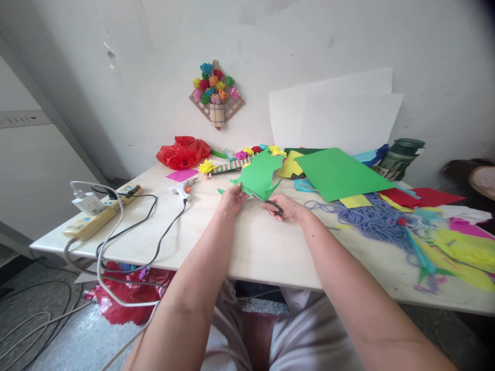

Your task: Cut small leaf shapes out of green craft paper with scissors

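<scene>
My left hand (231, 198) pinches the lower edge of a cut piece of green paper (260, 174) held up over the white table (266, 247). My right hand (288, 207) grips a pair of black-handled scissors (266, 202), whose blades reach into the green paper's lower edge. Both hands hover just above the table's middle.
A glue gun (181, 189) and a power strip (101, 212) with cables lie to the left. A red bag (183, 152), paper flowers (240, 157), a large green sheet (340, 172), purple yarn (377, 219) and coloured paper scraps crowd the back and right.
</scene>
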`<state>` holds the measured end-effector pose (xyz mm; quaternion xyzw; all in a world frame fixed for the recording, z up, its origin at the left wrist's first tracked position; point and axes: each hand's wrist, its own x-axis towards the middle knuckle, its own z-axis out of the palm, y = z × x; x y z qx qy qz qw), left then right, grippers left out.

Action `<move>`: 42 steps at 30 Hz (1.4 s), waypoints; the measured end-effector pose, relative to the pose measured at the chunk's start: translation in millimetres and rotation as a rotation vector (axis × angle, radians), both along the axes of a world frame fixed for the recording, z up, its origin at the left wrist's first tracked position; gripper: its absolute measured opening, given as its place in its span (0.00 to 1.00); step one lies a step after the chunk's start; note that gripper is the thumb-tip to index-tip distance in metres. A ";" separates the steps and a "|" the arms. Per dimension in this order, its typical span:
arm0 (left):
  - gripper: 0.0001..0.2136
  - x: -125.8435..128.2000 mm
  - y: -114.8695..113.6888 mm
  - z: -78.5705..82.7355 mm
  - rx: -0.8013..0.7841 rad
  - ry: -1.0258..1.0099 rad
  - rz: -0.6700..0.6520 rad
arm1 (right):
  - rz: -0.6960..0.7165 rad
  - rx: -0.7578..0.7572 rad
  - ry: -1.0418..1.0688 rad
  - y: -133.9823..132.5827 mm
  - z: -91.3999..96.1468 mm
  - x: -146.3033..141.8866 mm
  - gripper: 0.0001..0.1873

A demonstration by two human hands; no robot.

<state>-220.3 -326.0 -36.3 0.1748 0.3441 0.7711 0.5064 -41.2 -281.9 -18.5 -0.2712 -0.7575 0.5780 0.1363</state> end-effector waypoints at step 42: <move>0.02 -6.8 2.4 -0.5 0.004 -0.028 -0.017 | 0.058 0.003 0.026 6.7 -3.3 0.3 0.14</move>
